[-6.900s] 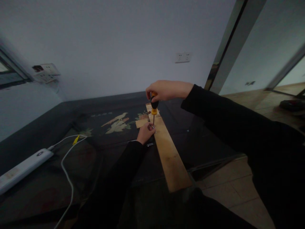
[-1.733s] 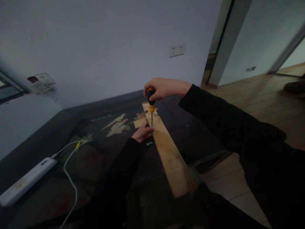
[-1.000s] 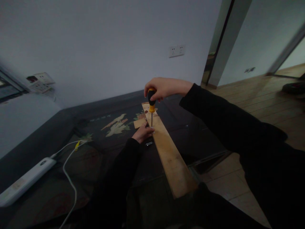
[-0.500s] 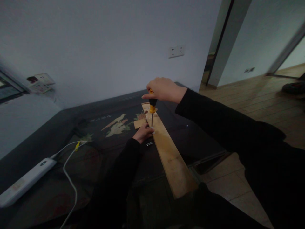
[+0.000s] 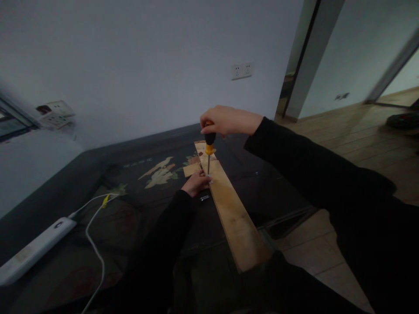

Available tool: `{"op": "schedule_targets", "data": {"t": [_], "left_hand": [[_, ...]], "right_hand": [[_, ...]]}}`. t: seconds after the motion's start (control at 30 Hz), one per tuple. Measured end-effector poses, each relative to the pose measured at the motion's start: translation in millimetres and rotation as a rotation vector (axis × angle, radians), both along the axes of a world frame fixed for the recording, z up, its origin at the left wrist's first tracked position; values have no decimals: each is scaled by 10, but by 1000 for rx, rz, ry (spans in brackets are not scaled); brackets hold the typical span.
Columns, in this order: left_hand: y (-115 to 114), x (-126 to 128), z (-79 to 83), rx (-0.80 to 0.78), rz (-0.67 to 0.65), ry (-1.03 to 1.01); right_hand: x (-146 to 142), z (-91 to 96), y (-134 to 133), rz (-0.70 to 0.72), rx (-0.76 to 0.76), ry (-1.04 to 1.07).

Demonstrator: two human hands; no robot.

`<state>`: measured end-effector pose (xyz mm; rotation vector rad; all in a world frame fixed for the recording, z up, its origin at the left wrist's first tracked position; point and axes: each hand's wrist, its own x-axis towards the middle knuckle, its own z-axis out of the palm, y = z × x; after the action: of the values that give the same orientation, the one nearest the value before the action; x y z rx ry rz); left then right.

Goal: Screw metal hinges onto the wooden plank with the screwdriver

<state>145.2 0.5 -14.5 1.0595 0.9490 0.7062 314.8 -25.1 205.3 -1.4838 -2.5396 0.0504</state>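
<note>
My right hand point(image 5: 218, 119) is closed round the top of a screwdriver point(image 5: 209, 149) with a black and yellow handle. The screwdriver stands upright, its tip down at a small shiny metal piece point(image 5: 210, 179) on a long wooden board point(image 5: 233, 204). At the board's left edge, the fingers of my left hand point(image 5: 196, 182) press on that metal piece, whose shape is too small to make out. A short wooden piece point(image 5: 192, 169) lies beside the board, just beyond my left hand. Close to my left wrist lies another small metal piece point(image 5: 204, 198).
The board rests on a dark table point(image 5: 131, 157) with a bird picture and overhangs its front edge. A white power strip point(image 5: 36, 250) and its white cable point(image 5: 94, 244) lie on the left. A pale wall point(image 5: 157, 65) with sockets point(image 5: 241, 70) rises behind.
My right hand has turned a little on the screwdriver's handle, its fingers curling in, and the wrist has shifted slightly right. My left hand and the board stay in place.
</note>
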Motion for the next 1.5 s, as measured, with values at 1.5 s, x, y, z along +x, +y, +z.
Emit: {"op": "schedule_targets", "data": {"t": [1.5], "left_hand": [[-5, -25, -9, 25, -52, -56]], "right_hand": [[-113, -119, -10, -105, 255, -74]]}}
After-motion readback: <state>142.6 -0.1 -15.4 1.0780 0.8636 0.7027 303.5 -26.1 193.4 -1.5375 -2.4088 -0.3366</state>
